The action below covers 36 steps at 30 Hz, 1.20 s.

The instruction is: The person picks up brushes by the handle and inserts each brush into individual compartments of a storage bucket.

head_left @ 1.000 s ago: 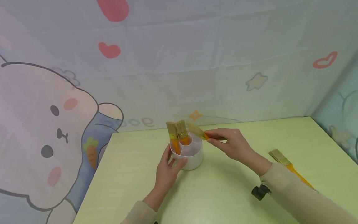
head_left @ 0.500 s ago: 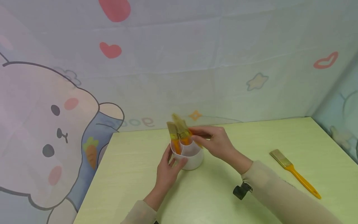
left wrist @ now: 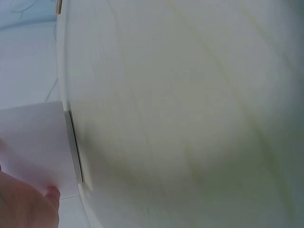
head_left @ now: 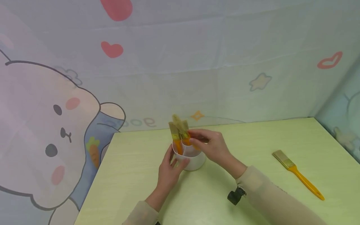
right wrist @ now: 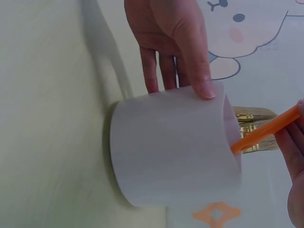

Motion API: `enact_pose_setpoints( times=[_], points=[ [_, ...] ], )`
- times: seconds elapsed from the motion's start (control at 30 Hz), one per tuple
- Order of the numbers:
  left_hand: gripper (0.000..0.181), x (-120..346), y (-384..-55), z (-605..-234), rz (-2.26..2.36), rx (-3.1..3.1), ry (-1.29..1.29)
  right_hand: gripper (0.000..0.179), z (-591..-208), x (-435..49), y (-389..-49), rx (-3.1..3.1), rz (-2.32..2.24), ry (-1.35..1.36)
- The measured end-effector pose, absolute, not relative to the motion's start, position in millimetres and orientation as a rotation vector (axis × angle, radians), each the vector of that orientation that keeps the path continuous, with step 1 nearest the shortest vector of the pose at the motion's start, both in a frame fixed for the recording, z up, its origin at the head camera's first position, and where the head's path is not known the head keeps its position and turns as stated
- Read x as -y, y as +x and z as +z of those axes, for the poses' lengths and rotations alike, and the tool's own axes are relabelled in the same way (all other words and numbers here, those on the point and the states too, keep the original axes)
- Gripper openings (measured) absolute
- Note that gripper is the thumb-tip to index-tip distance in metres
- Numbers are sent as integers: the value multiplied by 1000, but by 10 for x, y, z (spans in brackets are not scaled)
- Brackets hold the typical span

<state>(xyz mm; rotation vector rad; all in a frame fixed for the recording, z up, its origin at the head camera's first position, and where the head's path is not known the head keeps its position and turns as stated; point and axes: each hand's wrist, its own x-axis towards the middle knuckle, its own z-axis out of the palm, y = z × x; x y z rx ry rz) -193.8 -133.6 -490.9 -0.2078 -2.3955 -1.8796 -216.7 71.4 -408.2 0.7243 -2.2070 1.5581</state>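
A round white divided brush holder (head_left: 194, 163) stands on the table. My left hand (head_left: 168, 172) grips its near left side, thumb in front and fingers round the far side; the left wrist view shows this hand (left wrist: 26, 202) at the white wall. Two paintbrushes (right wrist: 247, 124) stand in the holder, bristles up. My right hand (head_left: 212, 145) pinches a third paintbrush (right wrist: 268, 128) by its orange handle, tilted, bristles up and leaning left over the others. In the right wrist view its handle end is inside the holder's mouth.
Another paintbrush (head_left: 298, 175) with a yellow-orange handle lies on the table (head_left: 135, 175) at the right. Behind the table hangs a printed cloth (head_left: 174, 62) with hearts and a cartoon animal. A small black camera (head_left: 236, 196) sits at the right wrist.
My right hand has moved left to the holder and turned its paintbrush bristles up, the handle end now in the mouth. The left hand keeps its grip in the same place.
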Motion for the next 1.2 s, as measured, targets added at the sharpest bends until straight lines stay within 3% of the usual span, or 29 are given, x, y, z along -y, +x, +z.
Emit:
enact_pose_setpoints(
  times=[0.43, 1.2],
  points=[
    [87, 1336, -1935, -4891, -1888, 2388, -202, 32, -4370, -676, -2129, 2183, 1495, 683],
    [88, 1325, -1930, -4925, -1878, 2376, -240, 38, -4644, -642, -2120, 2050, 957, 781]
  ],
)
